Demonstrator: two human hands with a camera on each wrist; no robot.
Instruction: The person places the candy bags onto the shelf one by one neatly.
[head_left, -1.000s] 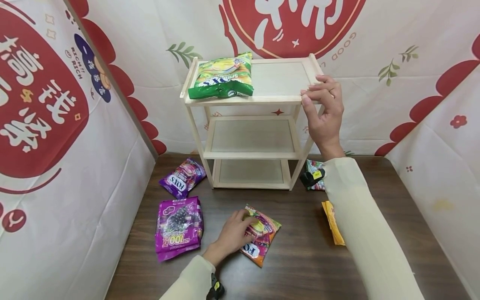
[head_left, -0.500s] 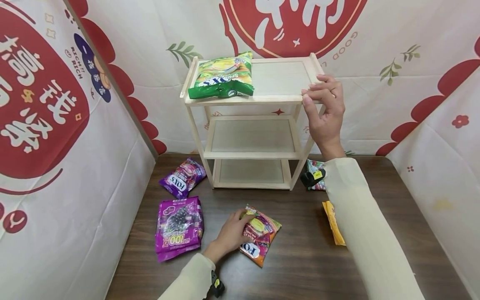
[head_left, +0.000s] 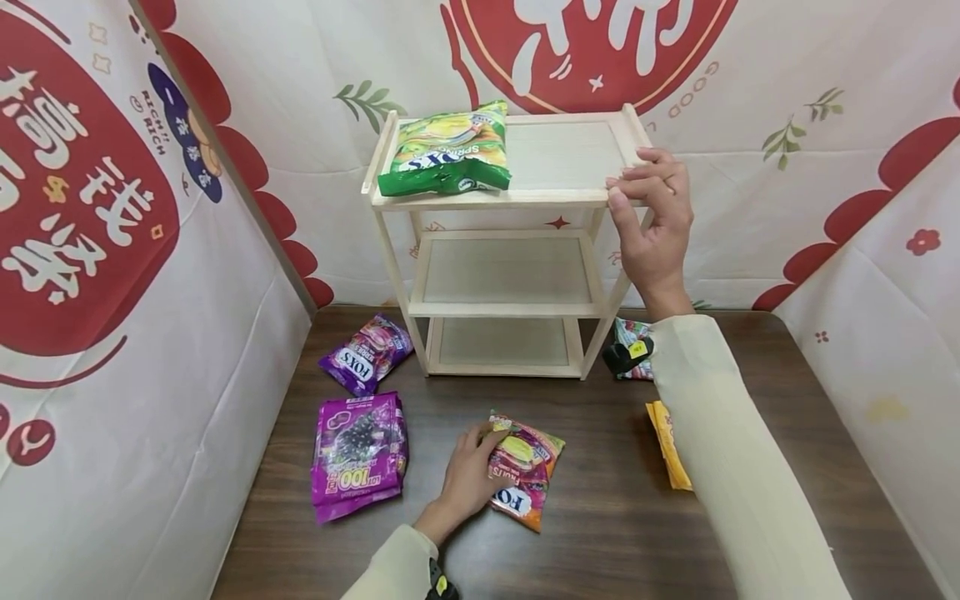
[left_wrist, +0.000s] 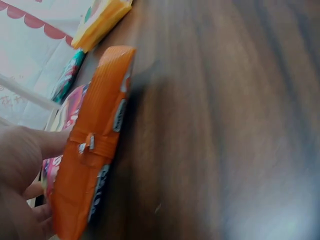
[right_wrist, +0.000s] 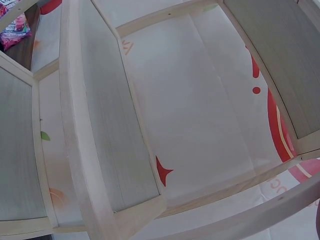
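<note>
On the dark wooden table, my left hand (head_left: 468, 475) grips the left side of a red and orange Fox's fruit candy bag (head_left: 525, 467). In the left wrist view the thumb presses near the orange end seam of the candy bag (left_wrist: 87, 145), and the other fingers are partly hidden behind it. My right hand (head_left: 660, 221) holds the right front corner of a three-tier wooden shelf (head_left: 506, 312), thumb at the front edge and fingers over the top. The right wrist view shows the shelf's tiers (right_wrist: 112, 110) without the hand. A green Fox's candy bag (head_left: 450, 154) lies on the top tier's left half.
Left of the shelf are a purple Fox's bag (head_left: 367, 354) and a larger magenta grape candy bag (head_left: 356, 454). Partly behind the right sleeve lie a yellow packet (head_left: 667, 446) and a teal and red packet (head_left: 633, 333). Printed cloth walls surround the table (head_left: 592, 550).
The left hand and the red and orange candy bag have shifted slightly right, and the bag has turned a little. The right hand stays on the shelf corner.
</note>
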